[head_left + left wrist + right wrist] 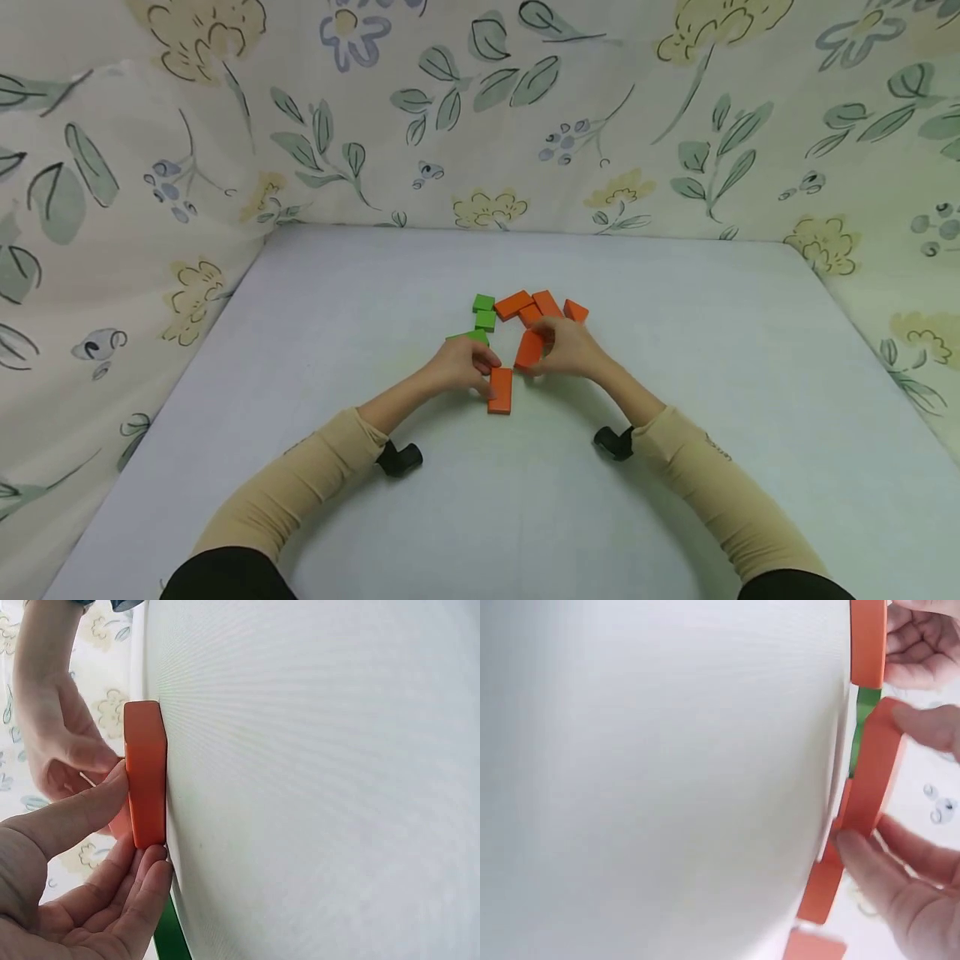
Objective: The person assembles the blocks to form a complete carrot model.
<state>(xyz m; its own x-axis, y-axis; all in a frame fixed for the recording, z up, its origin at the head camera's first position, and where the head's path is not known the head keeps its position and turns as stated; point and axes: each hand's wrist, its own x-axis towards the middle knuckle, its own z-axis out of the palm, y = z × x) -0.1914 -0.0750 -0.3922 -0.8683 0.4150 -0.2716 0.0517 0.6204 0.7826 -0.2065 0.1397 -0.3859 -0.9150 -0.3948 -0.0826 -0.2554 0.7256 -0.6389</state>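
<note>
My left hand holds a flat orange rectangular block between thumb and fingertips, low at the white table. In the left wrist view this block shows its long edge at the tabletop, the thumb on one side and the fingers at its near end. Just to the right, my right hand grips a second orange rectangular block by its ends. The right wrist view has that block slanted, thumb at one end and fingers at the other. Its lower corner lies close to the left block.
Behind my hands, several orange blocks lie grouped, with an orange triangular block at their right. Small green blocks form a column at the left, ending in a green piece partly hidden by my left hand. Floral cloth hangs behind.
</note>
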